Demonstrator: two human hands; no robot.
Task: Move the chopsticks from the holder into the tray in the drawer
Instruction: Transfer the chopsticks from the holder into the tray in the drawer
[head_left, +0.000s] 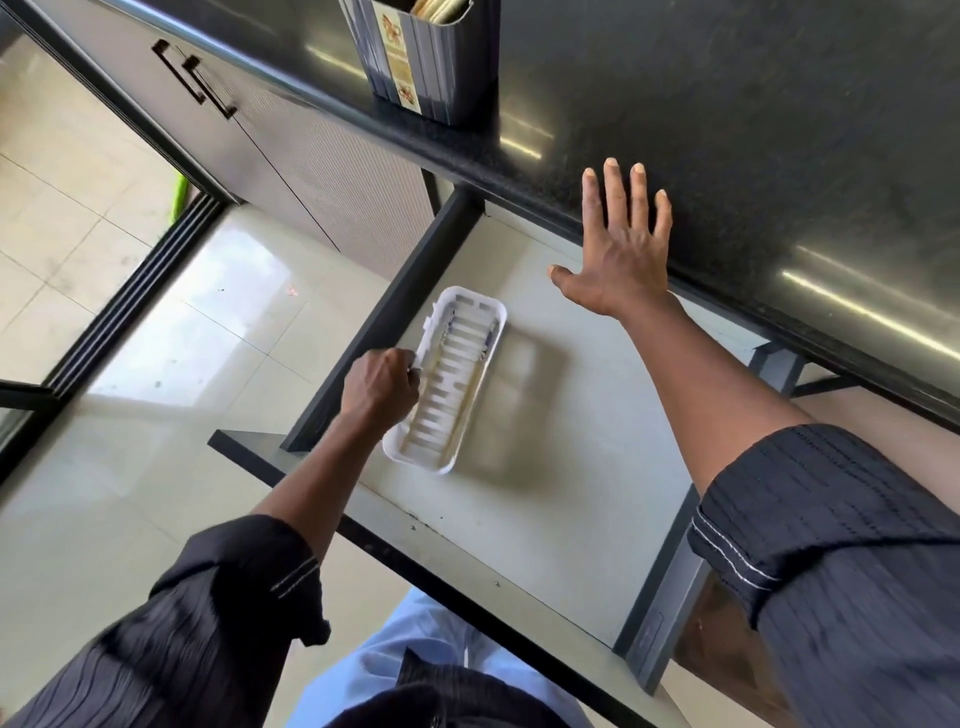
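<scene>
Left hand is closed on the near-left rim of the white tray, which lies in the open drawer; pale chopsticks already lie along the tray's slats, though their count cannot be made out. Further right, the holder on the counter still shows pale ends at its mouth, so the transfer appears incomplete. Right hand is spread flat and empty over the counter edge.

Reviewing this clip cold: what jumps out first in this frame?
The open drawer fills the centre, with a white slotted tray lying inside near its left wall. The left hand is closed at the tray's left rim, while the right hand is spread flat against the dark countertop edge. Up top, a grey holder stands on the counter, pale sticks showing in its mouth.
</scene>
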